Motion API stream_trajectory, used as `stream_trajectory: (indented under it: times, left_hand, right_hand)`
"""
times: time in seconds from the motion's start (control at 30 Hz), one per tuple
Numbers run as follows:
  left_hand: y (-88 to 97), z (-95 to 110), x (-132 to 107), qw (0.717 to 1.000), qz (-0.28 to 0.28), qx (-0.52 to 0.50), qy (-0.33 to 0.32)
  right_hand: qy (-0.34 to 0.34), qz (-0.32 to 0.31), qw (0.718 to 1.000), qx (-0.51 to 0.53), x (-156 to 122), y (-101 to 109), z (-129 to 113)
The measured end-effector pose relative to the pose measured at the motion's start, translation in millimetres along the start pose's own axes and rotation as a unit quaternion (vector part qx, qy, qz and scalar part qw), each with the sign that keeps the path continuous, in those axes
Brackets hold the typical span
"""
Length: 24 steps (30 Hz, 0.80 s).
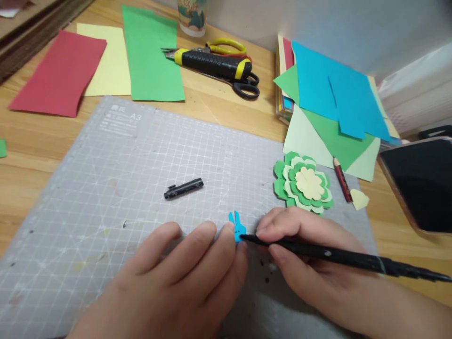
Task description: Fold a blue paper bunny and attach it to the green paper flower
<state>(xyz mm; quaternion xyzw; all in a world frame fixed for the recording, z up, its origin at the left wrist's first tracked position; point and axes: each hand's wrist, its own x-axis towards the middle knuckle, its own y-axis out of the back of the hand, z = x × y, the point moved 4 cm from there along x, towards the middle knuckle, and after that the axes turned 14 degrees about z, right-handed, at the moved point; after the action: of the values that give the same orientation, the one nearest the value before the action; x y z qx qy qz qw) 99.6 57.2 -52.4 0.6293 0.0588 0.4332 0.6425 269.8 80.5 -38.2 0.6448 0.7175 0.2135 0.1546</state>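
Observation:
My left hand [183, 278] lies on the grey cutting mat [116, 155], its fingertips pressed against a small blue paper rabbit cut-out [238, 227] and holding it down. My right hand [310, 263] grips a black pen [339, 256], whose tip touches the rabbit's lower part. The pen's black cap [183, 188] lies loose on the mat just beyond my left hand. A layered green and cream paper flower [304, 183] rests at the mat's right edge, above my right hand.
A red pencil [342, 179] and a cream paper scrap [359, 198] lie by the flower. Blue and green sheets [339, 108] are stacked at the right, near a dark phone [420, 188]. Scissors, a utility knife [215, 63], a cup [191, 16] and red, yellow and green sheets lie at the back.

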Motion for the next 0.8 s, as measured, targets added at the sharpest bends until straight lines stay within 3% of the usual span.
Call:
stream_trajectory:
  times: [0.8]
  left_hand:
    - [0.2,0.7,0.0,1.000,0.010,-0.003,0.000]
  right_hand:
    - [0.038,-0.003,0.999,-0.008,-0.6,-4.0,1.5]
